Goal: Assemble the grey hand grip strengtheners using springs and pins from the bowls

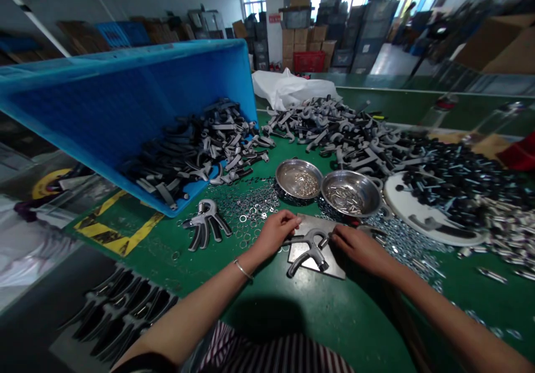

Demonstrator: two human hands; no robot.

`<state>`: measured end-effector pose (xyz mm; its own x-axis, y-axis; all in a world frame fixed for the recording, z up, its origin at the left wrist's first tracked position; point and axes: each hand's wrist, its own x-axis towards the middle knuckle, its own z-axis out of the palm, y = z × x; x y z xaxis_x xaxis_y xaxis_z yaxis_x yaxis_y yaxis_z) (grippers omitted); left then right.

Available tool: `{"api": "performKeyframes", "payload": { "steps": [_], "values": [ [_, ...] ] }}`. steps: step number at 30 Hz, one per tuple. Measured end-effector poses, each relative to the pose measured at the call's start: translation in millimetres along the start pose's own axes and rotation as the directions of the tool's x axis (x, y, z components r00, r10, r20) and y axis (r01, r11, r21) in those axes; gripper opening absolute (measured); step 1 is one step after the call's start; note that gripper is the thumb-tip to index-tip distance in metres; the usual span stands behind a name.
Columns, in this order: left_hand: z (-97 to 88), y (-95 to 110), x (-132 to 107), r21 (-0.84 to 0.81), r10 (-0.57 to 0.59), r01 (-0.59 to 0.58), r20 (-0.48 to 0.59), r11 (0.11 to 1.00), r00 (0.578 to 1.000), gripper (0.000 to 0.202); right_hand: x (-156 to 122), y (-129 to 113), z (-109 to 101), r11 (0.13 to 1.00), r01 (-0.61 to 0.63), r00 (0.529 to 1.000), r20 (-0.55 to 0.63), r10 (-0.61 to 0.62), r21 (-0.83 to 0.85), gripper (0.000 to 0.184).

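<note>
A grey and black hand grip exerciser (pixel 311 247) lies on a flat metal plate (pixel 330 270) before me, with a short shiny metal part at its right side. My left hand (pixel 278 231) is over the plate's upper left corner, thumb and fingers pinched together; anything between them is too small to name. My right hand (pixel 355 247) is at the exerciser's right side with its fingers curled in by the shiny part. What they hold is hidden. Beyond the hands stand two steel bowls, one with small brass-coloured pieces (pixel 307 183), the other with metal pins (pixel 346 199).
A blue crate (pixel 175 66) on its side spills grey and black handles. More handles (pixel 334 122) are heaped at the back. Washers and rings (pixel 251 217) are scattered left, black knobs (pixel 468 178) and metal parts (pixel 510 228) right. Several assembled grips (pixel 207 225) stand left.
</note>
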<state>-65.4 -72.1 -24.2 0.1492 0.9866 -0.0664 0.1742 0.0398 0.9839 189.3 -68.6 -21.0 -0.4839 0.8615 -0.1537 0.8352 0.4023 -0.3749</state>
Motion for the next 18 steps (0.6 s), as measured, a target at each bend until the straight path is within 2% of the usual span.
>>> {"api": "performKeyframes", "payload": {
  "steps": [3,5,8,12,15,18],
  "values": [
    [-8.2,-9.1,-9.7,0.17,0.021,-0.017,-0.022,0.985,1.0,0.029,4.8,-2.5,-4.8,0.994,-0.005,0.999,0.033,0.009,-0.11,0.028],
    [-8.0,-12.8,-13.3,0.3,0.085,-0.075,-0.021,0.951,0.996,0.026,8.4,-8.4,-6.5,0.981,0.005,0.999,0.05,0.004,-0.192,0.025],
    [2.6,-12.7,-14.4,0.439,0.185,-0.186,0.047,0.879,0.982,0.022,17.5,-24.6,-6.3,0.954,0.052,0.997,0.068,-0.033,-0.295,0.022],
    [26.5,-10.6,-8.7,0.578,0.233,-0.267,0.135,0.771,0.963,0.019,30.4,-40.7,-9.2,0.925,0.084,0.994,0.101,-0.05,-0.37,0.019],
    [38.1,-14.4,-3.6,0.686,0.254,-0.297,0.167,0.664,0.953,0.019,21.3,-28.0,-18.8,0.907,0.017,0.995,0.092,0.024,-0.421,0.018],
    [39.0,-20.6,-1.0,0.758,0.285,-0.348,0.221,0.552,0.933,0.019,-10.5,5.6,-22.5,0.855,-0.174,0.976,0.031,0.215,-0.488,0.03]
  ]
}}
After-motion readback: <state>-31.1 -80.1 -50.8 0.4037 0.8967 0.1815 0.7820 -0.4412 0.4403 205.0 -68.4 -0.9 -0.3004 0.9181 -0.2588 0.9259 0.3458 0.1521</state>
